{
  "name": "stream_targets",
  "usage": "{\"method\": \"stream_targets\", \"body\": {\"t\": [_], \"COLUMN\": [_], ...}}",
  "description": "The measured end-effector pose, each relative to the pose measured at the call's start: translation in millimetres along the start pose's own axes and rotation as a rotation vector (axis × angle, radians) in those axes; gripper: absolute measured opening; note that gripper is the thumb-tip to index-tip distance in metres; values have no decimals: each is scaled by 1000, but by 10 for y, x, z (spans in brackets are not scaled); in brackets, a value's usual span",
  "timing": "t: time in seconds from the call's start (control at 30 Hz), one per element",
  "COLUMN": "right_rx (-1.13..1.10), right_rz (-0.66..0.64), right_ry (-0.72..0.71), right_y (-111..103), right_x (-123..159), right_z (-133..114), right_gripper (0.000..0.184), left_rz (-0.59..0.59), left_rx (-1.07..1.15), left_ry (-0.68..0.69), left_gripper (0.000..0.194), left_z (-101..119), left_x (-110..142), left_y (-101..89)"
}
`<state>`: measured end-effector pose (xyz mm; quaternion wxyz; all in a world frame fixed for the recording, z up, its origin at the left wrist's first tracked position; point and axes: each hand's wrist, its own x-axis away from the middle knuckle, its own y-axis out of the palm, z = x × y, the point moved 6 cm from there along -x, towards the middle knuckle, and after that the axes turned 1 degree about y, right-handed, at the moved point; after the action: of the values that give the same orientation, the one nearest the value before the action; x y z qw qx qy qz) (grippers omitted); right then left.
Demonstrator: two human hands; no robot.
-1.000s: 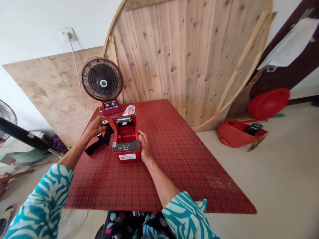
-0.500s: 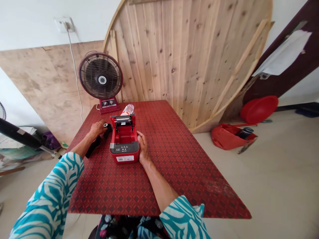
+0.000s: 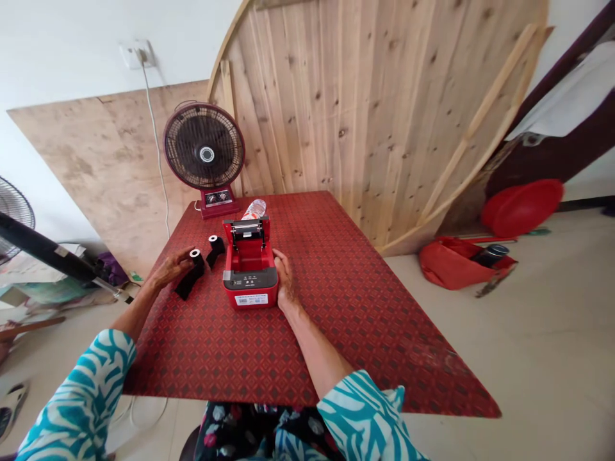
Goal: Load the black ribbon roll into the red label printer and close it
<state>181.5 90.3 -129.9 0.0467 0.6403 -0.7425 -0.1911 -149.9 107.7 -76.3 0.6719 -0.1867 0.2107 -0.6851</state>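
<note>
Left hand (image 3: 172,267), partly open and empty, beside 1 of 2 black rolls (image 3: 191,278). Right hand (image 3: 284,279), open, against printer (image 3: 250,288).

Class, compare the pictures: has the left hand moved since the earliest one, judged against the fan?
Yes. The left hand is now farther from the fan, further left and lower in the view.

The print on the white label (image 3: 252,299) of the red printer (image 3: 240,287) is too small to read from here. The printer's raised lid hides the lower part of the clear bottle (image 3: 257,207), and the right hand (image 3: 287,285) covers part of its side. I can't tell whether the left hand (image 3: 172,266) touches the nearer black roll (image 3: 191,276). The round wooden board (image 3: 346,115), black standing fan (image 3: 48,250) and white cloth (image 3: 569,93) are cut off at the edges.
</note>
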Motion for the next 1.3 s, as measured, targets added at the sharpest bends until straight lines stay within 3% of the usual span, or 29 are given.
{"method": "stream_targets", "body": {"t": [0.2,0.33,0.43,0.53,0.7,0.83,1.03,1.17,1.3], "right_rx": [-20,-26,-40,-44,-28,-23,-16,-28,-24], "right_rz": [15,20,16,26,31,31,28,40,43], "right_ry": [22,21,16,11,26,7,-19,-1,-13], "right_y": [11,17,26,27,45,59,79,82,79], "right_x": [3,3,-1,-3,-5,-8,10,14,19], "right_z": [-22,-18,-12,-16,-35,-82,-182,-206,-227], "right_gripper": [43,42,42,42,38,36,34,34,32], "left_rz": [68,186,257,177,-56,-191,-259,-333,-393], "left_rx": [18,105,199,195,-114,-399,-733,-950,-1032], "left_ry": [14,41,84,156,338,431,521,439,335], "left_gripper": [71,61,61,57,47,41,30,28,31], "left_z": [66,145,358,741,1468,1789,1875,1797,1709], "left_x": [55,211,348,444,483,377,149,39,-73], "left_y": [85,-34,-160,-139,267,716,1126,1272,1397]}}
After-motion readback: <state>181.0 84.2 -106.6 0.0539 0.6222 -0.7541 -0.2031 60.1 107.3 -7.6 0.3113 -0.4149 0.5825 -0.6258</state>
